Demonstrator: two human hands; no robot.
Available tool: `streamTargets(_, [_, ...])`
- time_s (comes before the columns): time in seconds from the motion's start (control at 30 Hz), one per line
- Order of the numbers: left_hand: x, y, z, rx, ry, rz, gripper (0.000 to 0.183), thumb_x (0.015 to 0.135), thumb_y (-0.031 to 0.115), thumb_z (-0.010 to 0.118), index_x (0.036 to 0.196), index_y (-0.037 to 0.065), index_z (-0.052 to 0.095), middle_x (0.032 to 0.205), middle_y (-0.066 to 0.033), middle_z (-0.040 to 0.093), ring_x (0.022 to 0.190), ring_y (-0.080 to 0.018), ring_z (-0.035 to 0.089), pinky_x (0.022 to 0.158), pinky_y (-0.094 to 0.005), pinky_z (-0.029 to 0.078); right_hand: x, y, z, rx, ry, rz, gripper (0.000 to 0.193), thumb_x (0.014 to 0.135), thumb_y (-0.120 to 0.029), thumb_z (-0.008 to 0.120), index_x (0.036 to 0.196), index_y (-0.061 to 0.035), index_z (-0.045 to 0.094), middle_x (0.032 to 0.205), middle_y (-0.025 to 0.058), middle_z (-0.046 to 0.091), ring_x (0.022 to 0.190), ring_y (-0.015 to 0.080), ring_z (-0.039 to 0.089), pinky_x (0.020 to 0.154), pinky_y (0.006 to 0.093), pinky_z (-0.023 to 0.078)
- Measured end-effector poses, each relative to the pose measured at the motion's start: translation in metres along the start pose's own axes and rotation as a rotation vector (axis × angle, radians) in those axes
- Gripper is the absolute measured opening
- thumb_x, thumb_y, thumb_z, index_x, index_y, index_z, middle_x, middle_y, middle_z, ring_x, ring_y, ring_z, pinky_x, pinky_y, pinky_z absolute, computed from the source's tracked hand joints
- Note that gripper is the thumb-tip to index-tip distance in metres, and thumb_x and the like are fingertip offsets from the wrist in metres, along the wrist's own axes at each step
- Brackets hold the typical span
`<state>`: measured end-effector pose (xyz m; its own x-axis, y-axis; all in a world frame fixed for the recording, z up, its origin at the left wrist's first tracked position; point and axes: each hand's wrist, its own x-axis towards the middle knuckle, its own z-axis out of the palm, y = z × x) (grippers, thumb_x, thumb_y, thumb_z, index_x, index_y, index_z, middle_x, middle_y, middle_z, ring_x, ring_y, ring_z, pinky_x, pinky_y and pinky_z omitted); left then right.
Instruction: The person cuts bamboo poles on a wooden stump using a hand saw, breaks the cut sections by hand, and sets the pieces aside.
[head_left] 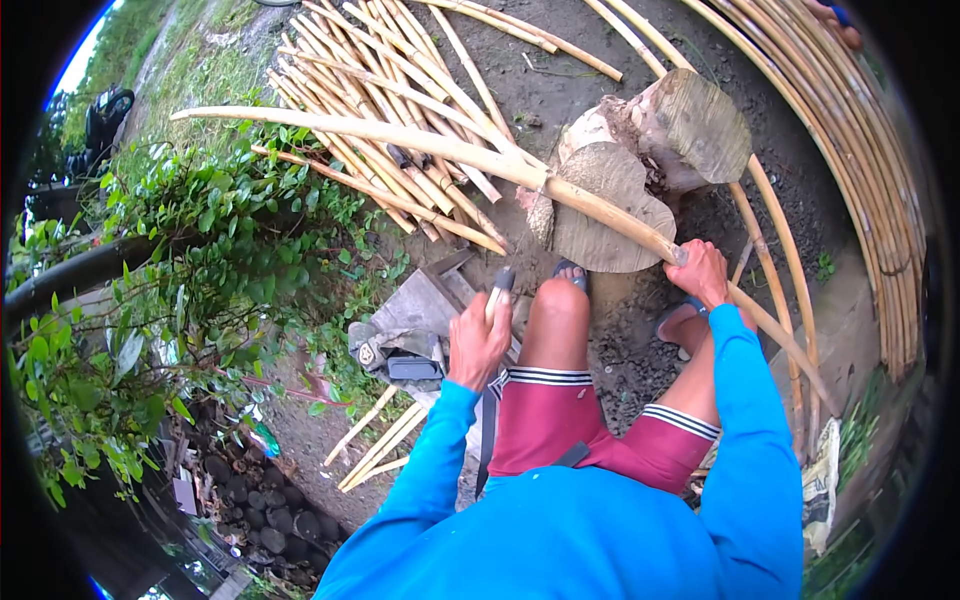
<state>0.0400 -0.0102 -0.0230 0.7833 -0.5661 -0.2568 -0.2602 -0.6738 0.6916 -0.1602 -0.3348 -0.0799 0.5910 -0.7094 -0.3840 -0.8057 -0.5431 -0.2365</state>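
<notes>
My right hand (702,273) is closed around a long, pale cane pole (612,214). The pole slants from the upper left to the lower right and crosses the front cut-log stump (600,248). Its right end reaches past my right forearm. My left hand (478,340), closed in front of my left knee, grips a short tool (503,282) with a pale shaft and a dark end; its exact kind is unclear. The tool is apart from the pole. A second cut log (708,125) stands behind the front stump, close to it.
A heap of cane poles (380,165) lies at the upper left. Long poles form a bundle (875,200) along the right. Leafy plants (220,220) grow at left, near a grey board (415,305) holding a cap (365,345) and a dark case (415,368). Another person's hand (835,25) shows at top right.
</notes>
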Motion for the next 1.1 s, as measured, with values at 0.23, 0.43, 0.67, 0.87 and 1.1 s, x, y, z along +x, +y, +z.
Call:
streamTargets(0.23, [0.061, 0.022, 0.031, -0.037, 0.017, 0.007, 0.042, 0.100, 0.038, 0.061, 0.086, -0.001, 0.060, 0.078, -0.0312, 0.064, 0.077, -0.0527, 0.064, 0.067, -0.0573, 0.049, 0.000, -0.002, 0.001, 0.028, -0.012, -0.015, 0.029, 0.074, -0.032, 0.072, 0.086, -0.0069, 0.079, 0.086, 0.0261, 0.073, 0.085, 0.0473, 0.071, 0.080, 0.0534, 0.059])
streamTargets(0.43, [0.060, 0.009, 0.033, -0.045, 0.041, 0.092, 0.035, 0.091, 0.032, 0.065, 0.082, -0.002, 0.061, 0.079, -0.0313, 0.065, 0.076, -0.0526, 0.064, 0.068, -0.0573, 0.049, 0.002, -0.001, 0.004, 0.006, -0.004, -0.021, 0.031, 0.074, -0.034, 0.073, 0.088, -0.0069, 0.079, 0.087, 0.0250, 0.074, 0.087, 0.0467, 0.071, 0.081, 0.0534, 0.059])
streamTargets(0.67, [-0.015, -0.009, 0.004, 0.036, -0.027, -0.074, 0.031, 0.086, 0.028, 0.064, 0.080, -0.002, 0.065, 0.072, -0.0296, 0.064, 0.072, -0.0504, 0.065, 0.068, -0.0558, 0.051, -0.002, 0.002, -0.003, -0.006, -0.008, -0.033, 0.030, 0.076, -0.034, 0.073, 0.086, -0.0059, 0.078, 0.086, 0.0265, 0.072, 0.086, 0.0474, 0.070, 0.080, 0.0538, 0.058])
streamTargets(0.87, [0.045, 0.022, 0.007, 0.015, -0.027, -0.089, 0.037, 0.086, 0.030, 0.064, 0.076, -0.005, 0.066, 0.070, -0.0302, 0.063, 0.072, -0.0487, 0.067, 0.068, -0.0553, 0.052, 0.000, -0.005, 0.002, 0.020, 0.016, -0.037, 0.030, 0.077, -0.034, 0.072, 0.084, -0.0047, 0.077, 0.085, 0.0266, 0.072, 0.086, 0.0477, 0.070, 0.080, 0.0537, 0.058])
streamTargets(1.1, [0.002, 0.011, -0.011, 0.000, -0.074, -0.171, 0.036, 0.086, 0.029, 0.064, 0.075, -0.005, 0.066, 0.069, -0.0306, 0.062, 0.073, -0.0496, 0.067, 0.066, -0.0545, 0.051, -0.001, -0.002, 0.002, -0.018, 0.018, -0.037, 0.029, 0.076, -0.033, 0.072, 0.084, -0.0049, 0.077, 0.085, 0.0261, 0.072, 0.084, 0.0485, 0.070, 0.078, 0.0540, 0.059])
